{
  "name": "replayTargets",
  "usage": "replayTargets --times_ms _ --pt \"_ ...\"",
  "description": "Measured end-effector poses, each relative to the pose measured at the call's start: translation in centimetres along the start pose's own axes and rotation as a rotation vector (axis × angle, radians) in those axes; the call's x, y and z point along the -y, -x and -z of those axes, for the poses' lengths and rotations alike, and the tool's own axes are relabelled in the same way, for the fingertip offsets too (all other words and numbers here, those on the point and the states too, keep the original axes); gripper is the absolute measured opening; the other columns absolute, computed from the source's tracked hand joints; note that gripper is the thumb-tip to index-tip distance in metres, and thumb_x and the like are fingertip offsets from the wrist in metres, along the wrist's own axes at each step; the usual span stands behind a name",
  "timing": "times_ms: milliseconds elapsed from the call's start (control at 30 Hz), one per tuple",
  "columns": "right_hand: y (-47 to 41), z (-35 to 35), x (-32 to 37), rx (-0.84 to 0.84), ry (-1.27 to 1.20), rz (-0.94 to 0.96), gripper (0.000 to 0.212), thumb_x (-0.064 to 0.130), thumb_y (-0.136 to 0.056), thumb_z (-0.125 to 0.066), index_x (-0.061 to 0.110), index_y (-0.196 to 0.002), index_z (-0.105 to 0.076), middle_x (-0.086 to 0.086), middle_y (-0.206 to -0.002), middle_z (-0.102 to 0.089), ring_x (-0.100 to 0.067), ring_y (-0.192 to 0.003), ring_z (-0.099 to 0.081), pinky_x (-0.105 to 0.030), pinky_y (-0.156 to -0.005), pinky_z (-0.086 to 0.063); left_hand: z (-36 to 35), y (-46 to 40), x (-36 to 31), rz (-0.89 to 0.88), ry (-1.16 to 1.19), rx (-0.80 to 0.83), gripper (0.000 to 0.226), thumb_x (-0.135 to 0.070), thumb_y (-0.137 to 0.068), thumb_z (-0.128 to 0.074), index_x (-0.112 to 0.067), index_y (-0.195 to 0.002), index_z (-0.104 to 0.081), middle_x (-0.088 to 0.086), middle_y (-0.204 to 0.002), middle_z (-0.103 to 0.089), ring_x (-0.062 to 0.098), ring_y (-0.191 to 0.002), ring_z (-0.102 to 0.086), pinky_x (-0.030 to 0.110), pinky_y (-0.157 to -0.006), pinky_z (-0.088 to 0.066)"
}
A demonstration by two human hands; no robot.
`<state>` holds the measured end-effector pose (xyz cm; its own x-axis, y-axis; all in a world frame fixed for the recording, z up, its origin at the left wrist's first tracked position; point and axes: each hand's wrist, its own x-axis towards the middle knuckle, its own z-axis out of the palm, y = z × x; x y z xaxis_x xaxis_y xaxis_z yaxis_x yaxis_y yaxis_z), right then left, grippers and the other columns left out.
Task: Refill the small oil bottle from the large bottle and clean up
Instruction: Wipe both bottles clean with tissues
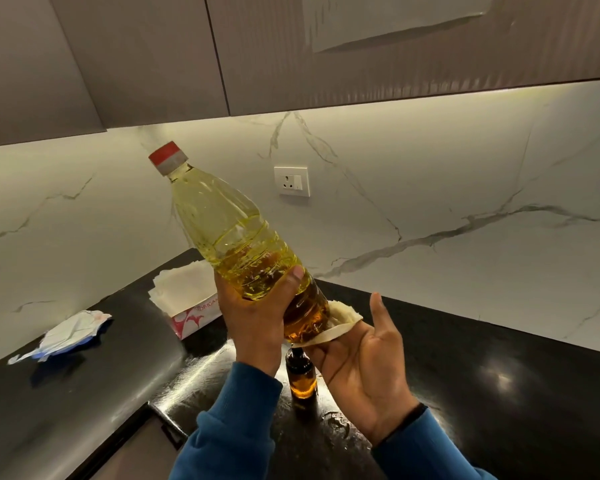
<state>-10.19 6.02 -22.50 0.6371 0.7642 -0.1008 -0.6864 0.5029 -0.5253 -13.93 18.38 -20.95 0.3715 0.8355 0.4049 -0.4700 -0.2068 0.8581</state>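
Note:
The large clear bottle (222, 220) of yellow oil is in the air above the counter, tilted with its red cap (166, 157) on and pointing up-left. My left hand (253, 313) grips its lower body. My right hand (364, 368) is under the bottle's base with the palm open and the thumb up. A tissue (343, 315) lies between its fingers and the base; the fingertips are hidden behind it. The small amber bottle (302, 375) stands upright on the black counter (499, 375) right below, part full, its mouth hidden by the big bottle.
A tissue box (191, 299) with sheets sticking out sits behind my left hand near the wall. A crumpled white and blue wrapper (69, 336) lies at the left. A wet smear (336, 420) shows on the counter near the small bottle. A wall socket (291, 180) is on the marble backsplash.

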Motion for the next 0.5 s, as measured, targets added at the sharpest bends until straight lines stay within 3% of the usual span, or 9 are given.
replayTargets --times_ms 100,233,300,400,500 --pt "-0.3 0.2 -0.1 -0.054 0.049 -0.015 0.082 0.069 -0.092 -0.037 0.002 -0.136 -0.055 -0.023 -0.126 -0.067 -0.034 -0.119 -0.066 -0.045 -0.111 -0.044 -0.8 0.8 0.6 -0.014 -0.027 0.031 0.085 -0.05 -0.051 -0.088 -0.055 -0.125 -0.046 -0.01 -0.124 -0.062 0.009 -0.109 -0.067 0.028 -0.084 -0.059" --pt "-0.8 1.3 0.2 -0.118 0.127 -0.048 0.078 0.067 -0.097 -0.033 0.004 -0.136 -0.058 -0.021 -0.125 -0.069 -0.031 -0.118 -0.066 -0.045 -0.113 -0.042 -2.1 1.2 1.2 -0.049 -0.062 0.086 0.089 -0.049 -0.05 -0.088 -0.049 -0.128 -0.046 -0.014 -0.119 -0.064 0.004 -0.107 -0.068 0.021 -0.08 -0.059" --pt "-0.8 1.9 0.4 -0.147 0.173 -0.065 0.075 0.066 -0.098 -0.033 0.005 -0.134 -0.059 -0.021 -0.123 -0.07 -0.031 -0.114 -0.068 -0.044 -0.11 -0.046 -2.7 1.3 1.5 -0.066 -0.084 0.11 0.09 -0.049 -0.049 -0.087 -0.045 -0.13 -0.045 -0.019 -0.118 -0.064 0.001 -0.106 -0.067 0.017 -0.08 -0.057" --pt "-0.6 3.0 0.6 -0.191 0.239 -0.067 0.067 0.06 -0.102 -0.034 0.007 -0.131 -0.062 -0.02 -0.12 -0.071 -0.032 -0.109 -0.069 -0.044 -0.103 -0.051 -3.6 1.3 2.1 -0.09 -0.111 0.142 0.084 -0.048 -0.05 -0.086 -0.047 -0.123 -0.044 -0.041 -0.108 -0.06 -0.013 -0.101 -0.063 0.006 -0.075 -0.051" --pt "-0.6 4.3 1.1 -0.262 0.356 -0.014 0.052 0.046 -0.106 -0.037 0.006 -0.123 -0.065 -0.02 -0.112 -0.074 -0.033 -0.104 -0.072 -0.044 -0.091 -0.058 -4.5 1.4 3.4 -0.051 -0.097 0.178 0.085 -0.045 -0.051 -0.088 -0.046 -0.124 -0.046 -0.036 -0.108 -0.063 -0.006 -0.102 -0.066 0.011 -0.076 -0.054"
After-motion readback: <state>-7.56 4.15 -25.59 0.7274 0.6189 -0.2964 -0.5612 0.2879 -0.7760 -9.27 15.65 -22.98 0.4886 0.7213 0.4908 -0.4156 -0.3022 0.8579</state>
